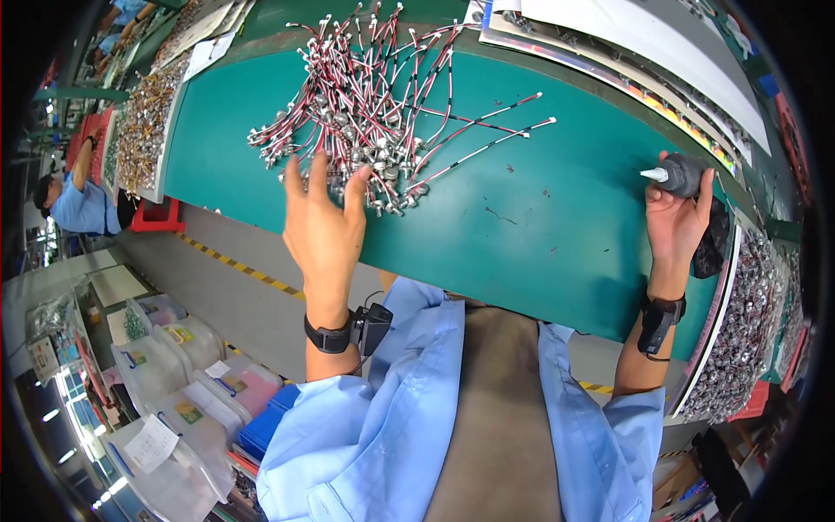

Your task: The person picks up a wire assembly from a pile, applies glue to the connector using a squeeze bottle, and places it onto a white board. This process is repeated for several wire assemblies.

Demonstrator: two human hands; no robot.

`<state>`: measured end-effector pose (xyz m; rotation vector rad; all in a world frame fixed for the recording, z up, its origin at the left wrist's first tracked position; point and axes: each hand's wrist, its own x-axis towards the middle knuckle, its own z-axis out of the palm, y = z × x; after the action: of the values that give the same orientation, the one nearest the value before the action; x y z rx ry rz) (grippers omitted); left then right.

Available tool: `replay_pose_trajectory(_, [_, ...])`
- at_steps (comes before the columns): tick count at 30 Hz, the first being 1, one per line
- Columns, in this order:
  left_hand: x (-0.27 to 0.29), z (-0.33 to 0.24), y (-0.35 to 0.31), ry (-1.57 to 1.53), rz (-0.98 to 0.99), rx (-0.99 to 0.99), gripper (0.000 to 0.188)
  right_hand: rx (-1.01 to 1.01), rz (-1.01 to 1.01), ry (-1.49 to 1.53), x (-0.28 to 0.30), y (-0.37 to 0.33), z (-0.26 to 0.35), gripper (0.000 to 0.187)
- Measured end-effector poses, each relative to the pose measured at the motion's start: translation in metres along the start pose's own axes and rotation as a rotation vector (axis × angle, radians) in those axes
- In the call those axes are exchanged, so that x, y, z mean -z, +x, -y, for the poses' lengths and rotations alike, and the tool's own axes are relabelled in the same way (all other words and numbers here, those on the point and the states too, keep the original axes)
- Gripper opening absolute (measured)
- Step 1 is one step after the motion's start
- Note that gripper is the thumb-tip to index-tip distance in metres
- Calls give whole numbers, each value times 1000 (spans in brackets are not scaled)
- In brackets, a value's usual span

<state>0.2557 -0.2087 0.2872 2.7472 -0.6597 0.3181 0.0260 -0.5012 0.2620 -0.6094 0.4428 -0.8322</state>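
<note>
The left hand point(323, 217) sits in the centre-left of the frame, fingers spread and upright, its fingertips touching the near edge of a wire pile point(374, 104). The pile of red-and-white wires with metal ends lies just above that hand, in the upper middle of the frame, on the green worktop point(539, 226). A few single wires stray out of it toward the right.

The right hand point(677, 217) is at the right of the frame, well apart from the pile, closed around a dark bottle point(683, 174) with a white pointed nozzle turned to the left.

Along the upper right edge lie white sheets point(644, 35) with coloured strips at their border. At the far right a tray point(748, 331) holds small metal parts. In the lower left stand clear lidded bins point(174, 365) with yellow and white labels, beside a blue box point(265, 426).
</note>
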Motion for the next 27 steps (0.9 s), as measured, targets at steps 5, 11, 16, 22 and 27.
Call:
replay_pose_trajectory(5, [-10,9,-1,-314,-104,-379,43,-10,25,11,5,-1,-1,42])
replay_pose_trajectory(11, [-5,22,-2,-91,74,-424,38,-15,23,16,8,-3,1,42])
replay_pose_trajectory(16, [6,20,-6,65,-52,-514,36,-26,17,3,7,-2,0,42])
replay_pose_trajectory(22, [-11,-11,-17,-228,66,-520,26,-28,67,30,16,2,1,41])
replay_pose_trajectory(27, [-21,-18,-16,-139,124,-399,18,-24,124,81,16,5,4,40])
